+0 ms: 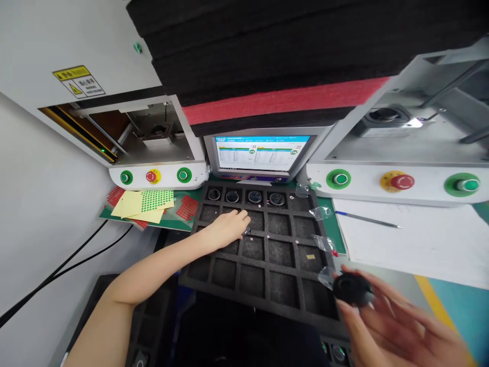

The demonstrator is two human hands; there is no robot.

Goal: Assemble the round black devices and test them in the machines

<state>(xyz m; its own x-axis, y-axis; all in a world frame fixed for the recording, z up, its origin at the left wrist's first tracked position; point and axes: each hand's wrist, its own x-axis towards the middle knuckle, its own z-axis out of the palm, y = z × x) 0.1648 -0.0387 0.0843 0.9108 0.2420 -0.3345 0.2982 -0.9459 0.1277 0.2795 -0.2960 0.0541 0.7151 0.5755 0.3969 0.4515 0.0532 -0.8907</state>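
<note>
Left hand: your left hand [228, 226] is resting palm down on the black foam tray [267, 300], fingers loosely curled over a cell in the second row; whether it is pinching anything underneath, I cannot tell.
Right hand: your right hand [397, 321] is gripping a round black part [352, 289] between thumb and fingers, just off the tray's right edge, above the worktop [405, 239]. The hand is blurring, so it looks to be in motion.
Filled cells: four round parts [244, 197] are sitting in the tray's back row, just in front of the monitor [260, 154]; the other cells look bare.
Slip risk: you are holding the round black part near your fingertips, with a scrap of clear film [325, 277] touching it. Film between finger and part is likely weakening the hold, and a drop here could land on the tray rim or past the worktop's edge.
Film clutter: more clear film pieces [320, 211] are lying along the tray's right edge. One could be dragging into a cell and keeping a part from seating flat.
Reach risk: your left forearm is crossing the tray's near corner, so leaning on it could be tilting the foam and unsettling the seated parts.
Pen: a pen [367, 219] is lying near on the paper, liable to roll if your sleeve is catching it.
</note>
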